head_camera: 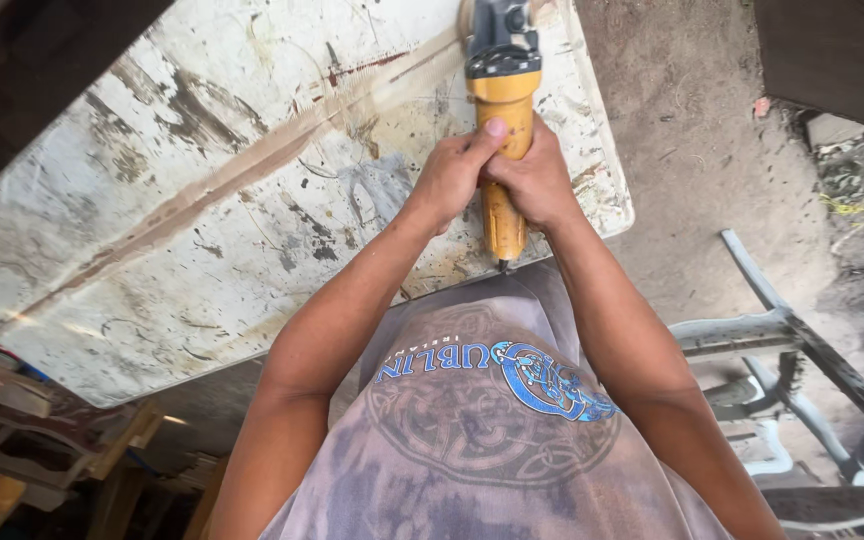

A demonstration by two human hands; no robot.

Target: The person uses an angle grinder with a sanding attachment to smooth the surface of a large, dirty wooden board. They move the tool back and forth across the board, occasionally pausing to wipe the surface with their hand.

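Both hands clasp the yellow body of an angle grinder (503,95), whose grey head rests at the far edge of a large, worn white panel (202,210). My left hand (449,175) wraps the grip from the left, thumb lying up along the yellow housing. My right hand (534,180) closes around it from the right. The grinder's lower end (504,235) points back toward my chest. A long brown streak (252,165) runs diagonally across the panel toward the grinder's head. The disc itself is hidden at the frame's top.
Bare dirt ground (702,150) lies right of the panel. A grey metal frame (792,340) stands at the lower right. Wooden pieces and clutter (32,450) sit in shadow at the lower left. A dark surface (832,50) fills the top right corner.
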